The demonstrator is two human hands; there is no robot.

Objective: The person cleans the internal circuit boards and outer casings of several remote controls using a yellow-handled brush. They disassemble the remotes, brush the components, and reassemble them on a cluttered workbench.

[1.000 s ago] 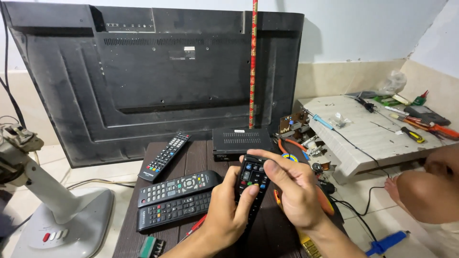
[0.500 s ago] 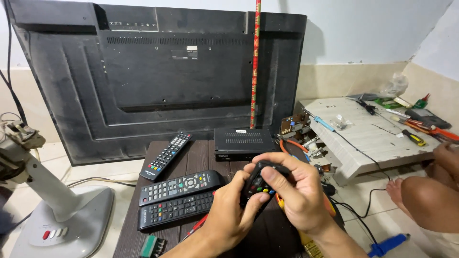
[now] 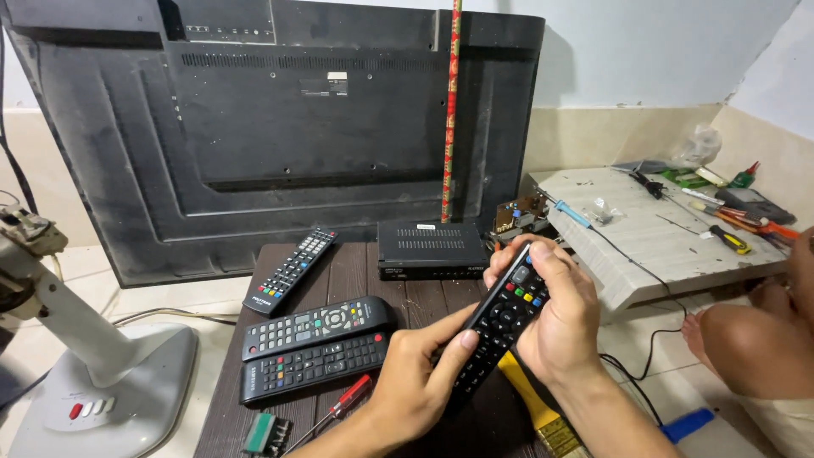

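- Far left on the floor: white fan base (image 3: pixel 102 382).
- Dark wooden tabletop (image 3: pixel 356 271) has three spare remotes (image 3: pixel 315 324), a red screwdriver (image 3: pixel 349 397) and a black set-top box (image 3: pixel 432 248).
- Left hand (image 3: pixel 415 386) and right hand (image 3: pixel 555 318) both have fingers wrapped round a black remote (image 3: pixel 500 326), mid-air near the front. Case looks closed up, nothing opened yet.
- TV back panel (image 3: pixel 271 136) leans on the wall; a tool-strewn board (image 3: pixel 661 233) sits right.

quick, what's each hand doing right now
Left hand: closed on the lower end of the black remote.
Right hand: closed around the same remote's upper end.
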